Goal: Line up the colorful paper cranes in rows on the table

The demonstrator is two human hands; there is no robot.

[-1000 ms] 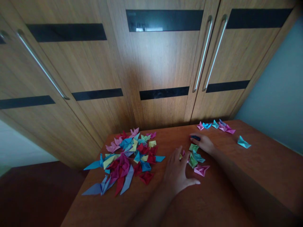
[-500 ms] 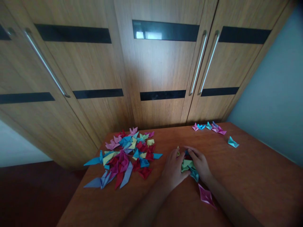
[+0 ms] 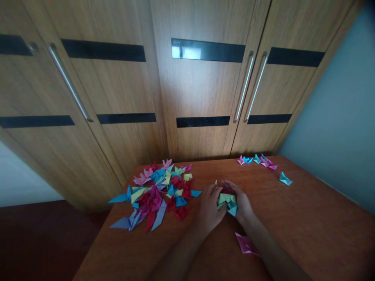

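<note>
My left hand (image 3: 210, 205) and my right hand (image 3: 242, 203) are curled in from either side around a small bunch of folded paper pieces. In the bunch, a light green origami piece (image 3: 226, 199) and a teal origami piece (image 3: 233, 209) show at the front, with a dark red bit behind them. A yellow tip (image 3: 216, 182) pokes out behind my left fingers. The rest of the bunch is hidden by my hands. A pink origami piece (image 3: 246, 245) lies on the table, partly behind my right forearm.
A heap of colourful origami pieces (image 3: 155, 199), some like cranes, spreads over the left of the brown table (image 3: 307, 218). Several small paper boats (image 3: 265, 162) stand along the back right edge, with a light teal one (image 3: 285, 178) nearer. Behind stands a wooden wardrobe (image 3: 202, 88).
My hands have closed further around the bunch and drawn its pieces together, the teal one now tighter against the green. The camera view has shifted slightly.
</note>
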